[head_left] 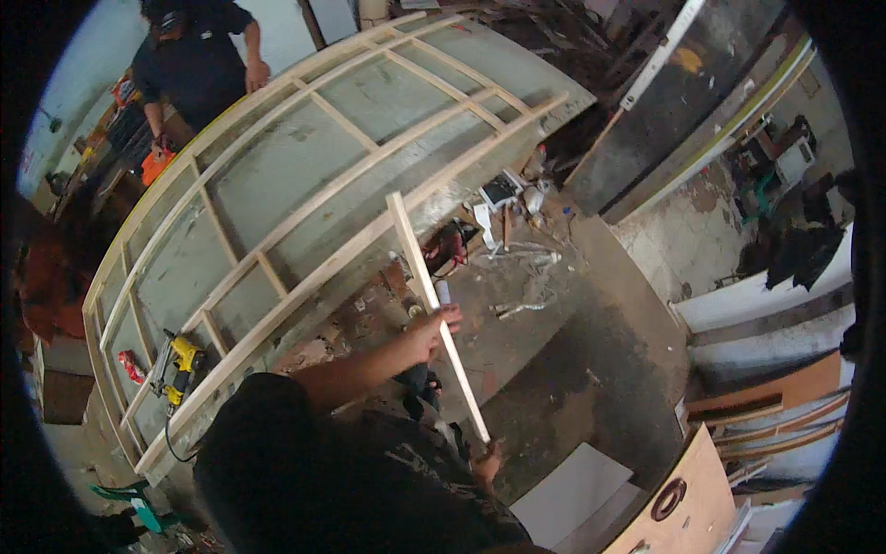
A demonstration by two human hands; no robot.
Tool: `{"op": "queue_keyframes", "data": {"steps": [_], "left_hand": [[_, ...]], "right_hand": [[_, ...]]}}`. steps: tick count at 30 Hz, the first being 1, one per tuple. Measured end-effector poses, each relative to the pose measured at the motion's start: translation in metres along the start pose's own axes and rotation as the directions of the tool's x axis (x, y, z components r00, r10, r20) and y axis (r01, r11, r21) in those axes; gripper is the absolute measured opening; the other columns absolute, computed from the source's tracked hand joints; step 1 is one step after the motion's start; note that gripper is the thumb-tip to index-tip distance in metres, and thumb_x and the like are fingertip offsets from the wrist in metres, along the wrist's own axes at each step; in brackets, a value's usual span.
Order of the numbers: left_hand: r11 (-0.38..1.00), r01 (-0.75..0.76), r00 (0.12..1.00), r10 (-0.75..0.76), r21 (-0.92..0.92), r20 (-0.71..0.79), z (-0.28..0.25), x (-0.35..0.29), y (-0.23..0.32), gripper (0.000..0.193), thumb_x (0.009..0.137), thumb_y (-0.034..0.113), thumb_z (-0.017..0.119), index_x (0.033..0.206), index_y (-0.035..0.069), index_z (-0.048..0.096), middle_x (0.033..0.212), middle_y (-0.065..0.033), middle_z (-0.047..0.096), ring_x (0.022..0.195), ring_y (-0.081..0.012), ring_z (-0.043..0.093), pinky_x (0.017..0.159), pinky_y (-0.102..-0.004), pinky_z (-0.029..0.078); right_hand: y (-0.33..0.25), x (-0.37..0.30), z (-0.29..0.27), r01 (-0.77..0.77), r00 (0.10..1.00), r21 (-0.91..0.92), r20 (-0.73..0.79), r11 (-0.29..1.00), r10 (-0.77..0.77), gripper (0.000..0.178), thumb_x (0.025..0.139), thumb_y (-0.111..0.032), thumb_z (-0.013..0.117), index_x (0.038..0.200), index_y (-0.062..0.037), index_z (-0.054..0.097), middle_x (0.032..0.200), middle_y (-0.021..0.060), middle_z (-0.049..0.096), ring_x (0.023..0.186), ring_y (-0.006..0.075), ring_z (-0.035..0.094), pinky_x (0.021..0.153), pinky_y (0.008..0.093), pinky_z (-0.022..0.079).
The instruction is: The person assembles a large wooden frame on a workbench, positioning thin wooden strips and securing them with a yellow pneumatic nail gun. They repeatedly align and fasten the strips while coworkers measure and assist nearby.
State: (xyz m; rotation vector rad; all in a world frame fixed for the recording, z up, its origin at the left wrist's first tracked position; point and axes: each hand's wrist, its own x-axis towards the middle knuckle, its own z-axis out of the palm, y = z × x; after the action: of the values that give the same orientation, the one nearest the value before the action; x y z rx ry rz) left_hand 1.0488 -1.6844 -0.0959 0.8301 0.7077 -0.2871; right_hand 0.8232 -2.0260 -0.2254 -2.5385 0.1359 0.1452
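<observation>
A pale wooden strip (420, 268) slants through the middle of the view. My left hand (432, 331) is closed round it about halfway along. At the strip's near end, my right hand (486, 460) grips it low beside my body, its fingers partly hidden. The strip's far end overlaps the near rail of a large wooden frame (360, 242); whether they touch I cannot tell. Long rails and short cross pieces make up this frame, which lies on a grey-green table (272, 157). A yellow and black nail gun (185, 358) rests on the frame's left part.
Across the table a co-worker (198, 65) in dark clothes holds an orange thing (157, 166) at the far edge. A red item (131, 367) lies near the nail gun. Loose clutter (521, 198) sits right of the table. Boards (678, 499) stand at the lower right.
</observation>
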Motion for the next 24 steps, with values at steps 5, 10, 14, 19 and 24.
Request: {"op": "queue_keyframes", "data": {"steps": [5, 10, 14, 19, 24], "left_hand": [[0.992, 0.028, 0.997, -0.037, 0.124, 0.068, 0.052, 0.065, 0.073, 0.037, 0.086, 0.034, 0.074, 0.115, 0.013, 0.064, 0.113, -0.0050, 0.071, 0.102, -0.0208, 0.069, 0.083, -0.0368, 0.054], [0.934, -0.331, 0.943, 0.324, 0.131, 0.075, 0.100, 0.132, 0.144, 0.052, 0.085, 0.027, 0.078, 0.125, 0.002, 0.056, 0.115, -0.0107, 0.067, 0.104, -0.0248, 0.067, 0.084, -0.0359, 0.055], [0.682, -0.701, 0.682, 0.727, 0.211, -0.082, 0.096, 0.159, 0.178, 0.061, 0.086, 0.030, 0.077, 0.129, 0.000, 0.048, 0.126, -0.0161, 0.057, 0.111, -0.0258, 0.060, 0.090, -0.0379, 0.051], [0.160, -0.547, 0.351, 0.935, 0.822, 0.052, 0.075, 0.171, 0.213, 0.053, 0.079, 0.023, 0.077, 0.122, 0.003, 0.054, 0.125, -0.0165, 0.056, 0.117, -0.0359, 0.053, 0.101, -0.0475, 0.040], [0.086, -0.199, 0.432, 0.902, 0.976, 0.009, 0.100, 0.210, 0.233, 0.067, 0.078, 0.029, 0.075, 0.135, 0.008, 0.047, 0.140, -0.0142, 0.048, 0.133, -0.0356, 0.041, 0.111, -0.0529, 0.028]], "right_hand": [[-0.013, 0.060, -0.016, -0.123, 0.954, -0.101, 0.262, 0.987, 0.146, 0.043, 0.080, -0.044, 0.071, 0.107, -0.0098, 0.070, 0.081, 0.0169, 0.069, 0.076, 0.0388, 0.068, 0.068, 0.0498, 0.053], [-0.034, 0.183, -0.032, 0.216, 0.976, 0.019, 0.019, 0.976, -0.216, 0.032, 0.079, -0.037, 0.070, 0.099, -0.0124, 0.072, 0.073, 0.0155, 0.067, 0.068, 0.0400, 0.067, 0.061, 0.0504, 0.051], [-0.133, 0.316, -0.083, 0.113, 0.982, 0.141, 0.137, 0.983, -0.133, 0.029, 0.084, -0.035, 0.069, 0.093, -0.0079, 0.067, 0.071, 0.0178, 0.065, 0.065, 0.0385, 0.065, 0.058, 0.0464, 0.048], [-0.279, 0.472, -0.125, 0.158, 0.939, 0.259, 0.260, 0.953, -0.227, 0.040, 0.093, -0.040, 0.063, 0.089, -0.0004, 0.062, 0.064, 0.0122, 0.058, 0.058, 0.0211, 0.058, 0.054, 0.0380, 0.043], [-0.356, 0.579, -0.111, -0.077, 0.872, 0.500, 0.453, 0.863, -0.185, 0.037, 0.098, -0.040, 0.056, 0.093, -0.0033, 0.061, 0.064, 0.0010, 0.052, 0.055, 0.0111, 0.049, 0.049, 0.0298, 0.037]]}}
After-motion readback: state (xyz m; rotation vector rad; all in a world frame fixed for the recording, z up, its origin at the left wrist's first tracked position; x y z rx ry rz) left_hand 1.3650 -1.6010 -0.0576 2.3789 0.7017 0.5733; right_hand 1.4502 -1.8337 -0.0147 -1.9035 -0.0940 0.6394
